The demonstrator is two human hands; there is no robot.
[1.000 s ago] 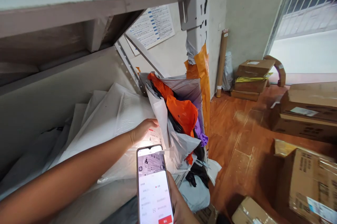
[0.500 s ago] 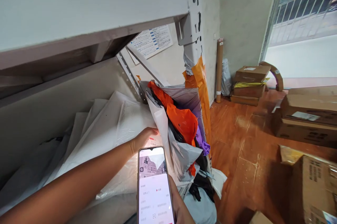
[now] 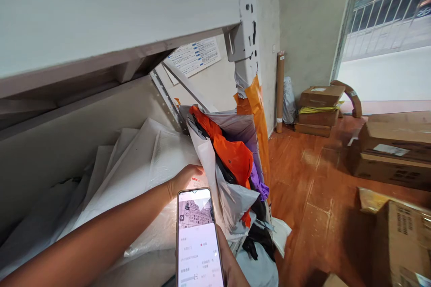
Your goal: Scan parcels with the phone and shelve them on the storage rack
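Note:
My right hand (image 3: 230,260) is wrapped round a smartphone (image 3: 199,242), held upright with its lit screen facing me. The screen shows a camera picture at the top and lines of text below. Just beyond the phone, my left hand (image 3: 184,180) is closed on a white plastic parcel (image 3: 175,152), thumb beside a printed label (image 3: 196,182). Bright light falls on that label, which the phone partly covers. The left fingertips are mostly hidden. Right of the hands hangs a grey-white bag (image 3: 232,201) stuffed with orange, purple and black plastic bags (image 3: 235,154).
A white metal shelf beam (image 3: 121,22) runs overhead to a post (image 3: 247,44) wrapped in orange tape. More white parcels (image 3: 111,165) lean at left. Cardboard boxes (image 3: 397,143) and a tall tube (image 3: 280,91) stand on the wooden floor at right.
The phone's screen now shows a number and further text, and its camera picture has shifted to printed lettering. Both hands stay nearly in place. The view has tilted slightly.

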